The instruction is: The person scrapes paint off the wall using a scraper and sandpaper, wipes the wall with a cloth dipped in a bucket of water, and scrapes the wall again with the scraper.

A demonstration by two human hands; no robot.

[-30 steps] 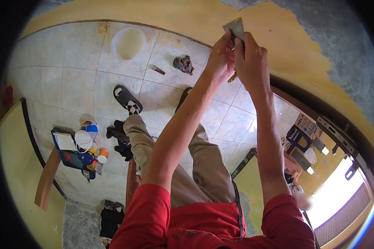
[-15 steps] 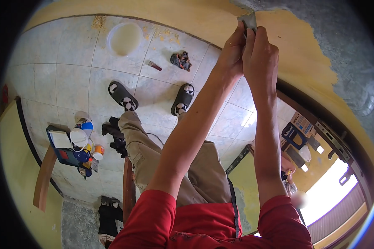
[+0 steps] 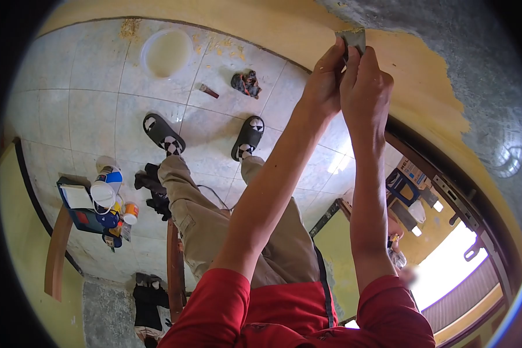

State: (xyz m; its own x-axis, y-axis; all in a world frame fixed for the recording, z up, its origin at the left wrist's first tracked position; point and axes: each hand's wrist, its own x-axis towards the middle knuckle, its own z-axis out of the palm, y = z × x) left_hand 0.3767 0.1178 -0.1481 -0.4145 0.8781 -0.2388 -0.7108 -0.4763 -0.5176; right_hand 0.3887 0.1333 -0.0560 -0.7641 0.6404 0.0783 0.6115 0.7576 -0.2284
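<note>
Both hands grip one flat grey metal scraper, its broad edge up against the wall where yellow paint meets bare grey. My left hand is closed around its left side, thumb pointing up along the blade. Pressed close beside it, my right hand is closed on the right side, fingers near the blade. The scraper's handle is hidden by the hands. Yellow paint covers the wall beneath the tool, and the stripped grey patch spreads to the right with a ragged border.
On the tiled floor stand a tub of cloudy liquid, a brush and a crumpled dark cloth. Paint flakes lie along the wall's foot. Buckets and cans crowd the left. A doorway opens at right; another person is there.
The scraper and both hands have come slightly down, and more of the blade's flat face shows. The view has shifted a little, moving the floor things left. Both hands keep their grip.
</note>
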